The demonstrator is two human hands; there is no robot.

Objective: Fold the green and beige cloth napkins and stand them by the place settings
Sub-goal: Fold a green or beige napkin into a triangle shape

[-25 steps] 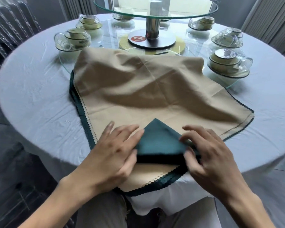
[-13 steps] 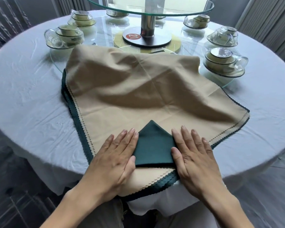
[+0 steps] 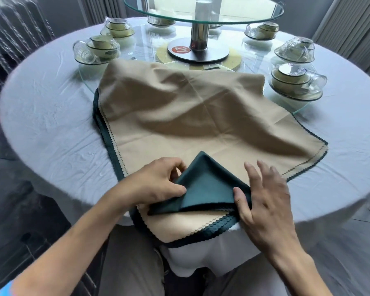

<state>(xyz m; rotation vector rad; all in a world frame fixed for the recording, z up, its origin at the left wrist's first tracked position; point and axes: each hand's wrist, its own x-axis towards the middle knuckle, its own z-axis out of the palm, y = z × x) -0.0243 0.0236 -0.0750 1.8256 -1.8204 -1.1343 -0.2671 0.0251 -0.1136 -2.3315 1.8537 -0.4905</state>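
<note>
A beige napkin (image 3: 192, 116) lies spread on top of a stack of green and beige napkins with scalloped edges (image 3: 107, 133) at the near side of the round table. A dark green napkin (image 3: 205, 184), folded into a triangle, sits on the stack near me. My left hand (image 3: 158, 184) pinches the triangle's left edge and lifts it slightly. My right hand (image 3: 263, 195) rests with straight fingers on the triangle's right corner, the thumb pressing on the cloth.
A white tablecloth (image 3: 51, 129) covers the table. A glass turntable (image 3: 203, 9) on a metal post stands at the centre. Wrapped cup-and-bowl place settings stand at the left (image 3: 98, 50), at the right (image 3: 295, 84) and farther back (image 3: 263, 30).
Both hands lay flat beside the green triangle. Now my left hand has curled and pinches its left edge, raising it, and my right hand has shifted to the right corner.
</note>
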